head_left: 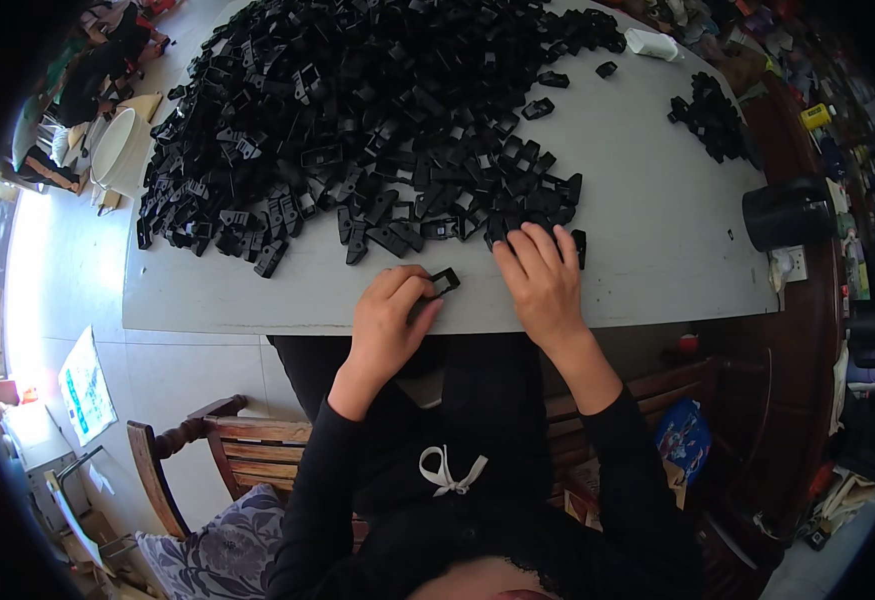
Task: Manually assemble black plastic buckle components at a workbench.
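Note:
A large heap of small black plastic parts (357, 110) covers the far and left side of the pale grey table (657, 240). Near the front edge, my left hand (389, 312) is closed on one black plastic part (444, 282), a piece with a rectangular opening, held between thumb and fingers. My right hand (542, 275) reaches to the heap's near right edge. Its fingers are bent over the black parts there and touch them; whether it grips one is hidden beneath the fingertips.
A smaller cluster of black parts (712, 118) lies at the table's right. A black cylinder (789, 214) stands at the right edge, and a white box-like item (651, 44) at the back. Beside the table are a wooden bench (257, 450) and a white tub (119, 150). People are at the far left.

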`<state>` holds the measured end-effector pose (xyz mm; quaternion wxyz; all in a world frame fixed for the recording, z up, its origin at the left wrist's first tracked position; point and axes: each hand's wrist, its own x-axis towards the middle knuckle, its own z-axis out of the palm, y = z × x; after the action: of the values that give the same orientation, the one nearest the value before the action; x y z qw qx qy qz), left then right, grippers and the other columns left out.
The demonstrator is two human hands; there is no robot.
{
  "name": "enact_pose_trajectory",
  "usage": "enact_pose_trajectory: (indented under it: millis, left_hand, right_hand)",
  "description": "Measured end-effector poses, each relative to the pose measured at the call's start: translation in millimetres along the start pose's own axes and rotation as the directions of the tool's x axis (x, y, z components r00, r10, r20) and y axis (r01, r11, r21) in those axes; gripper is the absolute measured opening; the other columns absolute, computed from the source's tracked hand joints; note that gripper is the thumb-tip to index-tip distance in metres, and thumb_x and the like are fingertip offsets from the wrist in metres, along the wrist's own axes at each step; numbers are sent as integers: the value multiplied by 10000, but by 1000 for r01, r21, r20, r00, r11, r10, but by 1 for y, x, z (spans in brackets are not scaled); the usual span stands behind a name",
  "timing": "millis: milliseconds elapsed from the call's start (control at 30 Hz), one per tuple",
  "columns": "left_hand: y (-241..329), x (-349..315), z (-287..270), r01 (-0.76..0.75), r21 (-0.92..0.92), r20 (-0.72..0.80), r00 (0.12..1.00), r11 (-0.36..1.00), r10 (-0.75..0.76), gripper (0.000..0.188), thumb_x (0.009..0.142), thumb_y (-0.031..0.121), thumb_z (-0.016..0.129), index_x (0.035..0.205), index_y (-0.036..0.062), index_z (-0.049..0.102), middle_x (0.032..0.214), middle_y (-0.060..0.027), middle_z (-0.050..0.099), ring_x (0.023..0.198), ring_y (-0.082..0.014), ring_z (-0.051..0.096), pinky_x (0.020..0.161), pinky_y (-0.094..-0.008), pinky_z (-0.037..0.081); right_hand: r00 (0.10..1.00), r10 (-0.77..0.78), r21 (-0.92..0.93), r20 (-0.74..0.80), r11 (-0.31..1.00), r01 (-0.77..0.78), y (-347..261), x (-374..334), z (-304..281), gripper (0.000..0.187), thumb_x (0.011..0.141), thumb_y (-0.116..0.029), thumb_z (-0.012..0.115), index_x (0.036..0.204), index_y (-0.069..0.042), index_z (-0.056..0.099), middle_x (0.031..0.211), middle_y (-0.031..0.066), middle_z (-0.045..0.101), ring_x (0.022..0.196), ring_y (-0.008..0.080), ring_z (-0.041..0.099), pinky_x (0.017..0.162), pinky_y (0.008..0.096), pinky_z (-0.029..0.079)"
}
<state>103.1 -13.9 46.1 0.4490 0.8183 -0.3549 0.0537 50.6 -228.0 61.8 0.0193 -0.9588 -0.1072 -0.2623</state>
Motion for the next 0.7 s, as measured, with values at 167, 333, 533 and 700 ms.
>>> enact_pose_trajectory:
  millis: [167, 333, 533, 700]
  left_hand:
    - [-3, -1, -6, 54, -97, 12, 999, 994, -53, 193, 728, -2, 738, 850, 29, 593, 991, -109, 639, 889, -308, 612, 758, -360, 494]
    - [-5, -2, -9, 72, -137, 36, 997, 988, -67, 196, 721, -6, 745, 842, 24, 594, 1004, -114, 650, 892, -302, 615, 770, -347, 487]
    - [-5, -1, -12, 61, -127, 77, 996, 990, -51, 216, 709, 4, 756, 856, 27, 599, 1000, -107, 656, 895, -300, 615, 777, -351, 491]
    - [-1, 0, -14, 122, -171, 117, 988, 978, -102, 383, 690, 7, 775, 1033, 38, 607, 989, -94, 679, 881, -280, 627, 785, -354, 498]
  right_hand:
    - [1000, 0, -67, 12, 998, 1, 3, 4, 2, 243, 787, -40, 644, 1027, -58, 680, 1028, 86, 627, 1073, 259, 592, 1010, 496, 414]
    - [998, -25, 54, 55, 998, 22, -8, 6, -7, 218, 788, -41, 640, 1004, -44, 669, 1006, 90, 615, 1036, 258, 592, 978, 478, 435]
    - [999, -31, 116, 43, 993, 26, -6, 6, -12, 214, 734, -8, 701, 937, -25, 635, 998, 115, 613, 1018, 287, 591, 879, 416, 481]
    - [955, 210, 674, 210, 676, -297, -24, 2, -14, 332, 666, -16, 824, 875, -16, 567, 962, 115, 617, 873, 272, 615, 752, 347, 505]
